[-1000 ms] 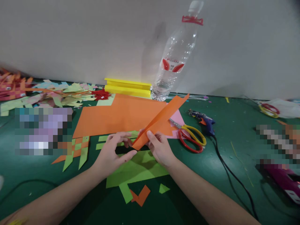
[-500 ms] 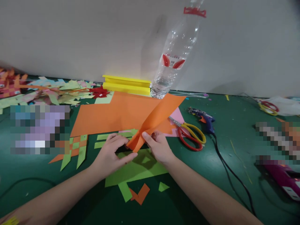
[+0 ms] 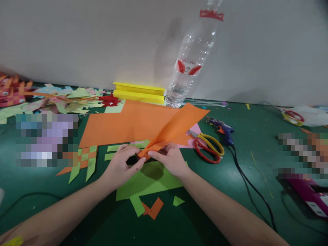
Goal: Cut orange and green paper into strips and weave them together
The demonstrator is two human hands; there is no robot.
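Between my two hands is a piece of orange paper [image 3: 179,124], curled over, its wide end pointing up and right. My left hand [image 3: 125,162] pinches its near, narrow end with thumb and fingers. My right hand [image 3: 170,159] is closed on the same paper just beside, thumb on top and fingers behind it. Beneath the hands lies a sheet of green paper [image 3: 153,184]. A large orange sheet [image 3: 110,128] lies flat behind. To the right rest scissors [image 3: 208,148] with red and yellow handles.
A clear plastic bottle [image 3: 191,58] stands by the wall. A blue glue gun [image 3: 222,130] with a black cord lies right; a magenta glue gun [image 3: 304,191] lies farther right. Paper scraps [image 3: 66,99] heap at the back left. A woven orange-green piece [image 3: 85,159] sits left.
The orange paper has tipped lower to the right and its near end is more folded over. My right thumb has slid left, closer to my left thumb.
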